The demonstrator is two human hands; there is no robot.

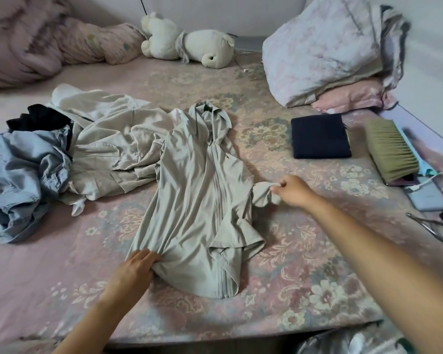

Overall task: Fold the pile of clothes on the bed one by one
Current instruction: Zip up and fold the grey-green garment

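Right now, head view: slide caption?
Left hand holds pale grey zip-up jacket's hem on floral bedsheet; right hand pinches its sleeve.

Grey-green zip hoodie [202,190] spread front-up mid-bed, hood far, hem near, zipper closed down the middle; right sleeve bunched out to the right, near right hem corner flipped over. Left of it, touching, unfolded pile: crumpled beige garment [108,152], rumpled light-blue garment [18,175] at far left, black garment [39,118] behind. Folded navy garment [320,136] flat, well apart at right.
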